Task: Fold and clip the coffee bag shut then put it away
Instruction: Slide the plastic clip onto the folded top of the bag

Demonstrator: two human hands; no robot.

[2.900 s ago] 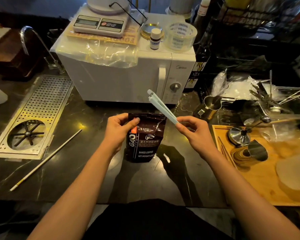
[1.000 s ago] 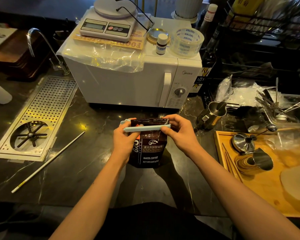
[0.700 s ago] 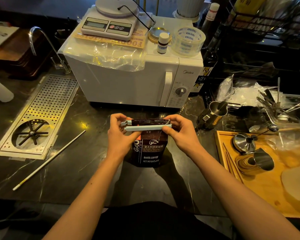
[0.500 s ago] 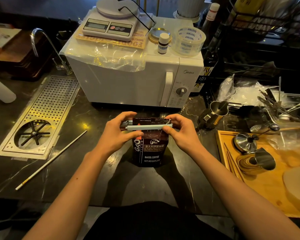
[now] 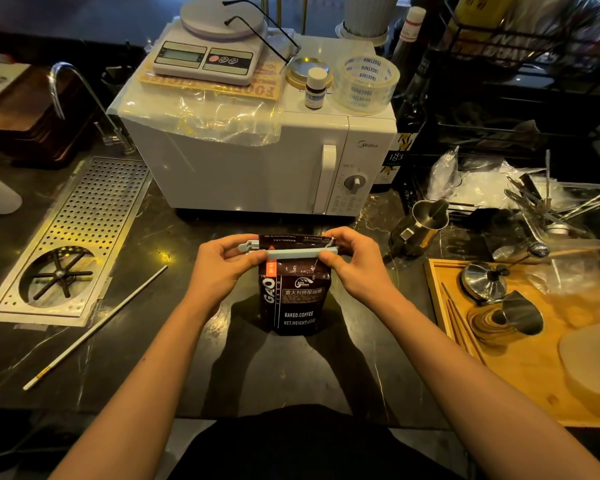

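A dark brown coffee bag (image 5: 297,299) stands upright on the black counter, in front of the white microwave. A long pale blue clip (image 5: 291,252) lies across the bag just below its top edge. My left hand (image 5: 222,268) pinches the clip's left end, thumb in front and fingers behind. My right hand (image 5: 354,263) grips the clip's right end together with the bag's top corner. The clip's left tip sticks out past the bag; whether it is latched there I cannot tell.
The white microwave (image 5: 257,168) stands right behind, with a scale (image 5: 205,57) and tape roll (image 5: 366,83) on top. A perforated metal drain tray (image 5: 73,237) and thin white rod (image 5: 94,329) lie left. A steel pitcher (image 5: 420,226) and wooden tray (image 5: 437,306) with metal tools sit right.
The clip went from my raised right hand onto the bag's top. Both hands now hold its ends. My left fingers shifted over the clip's left end in the last half second.
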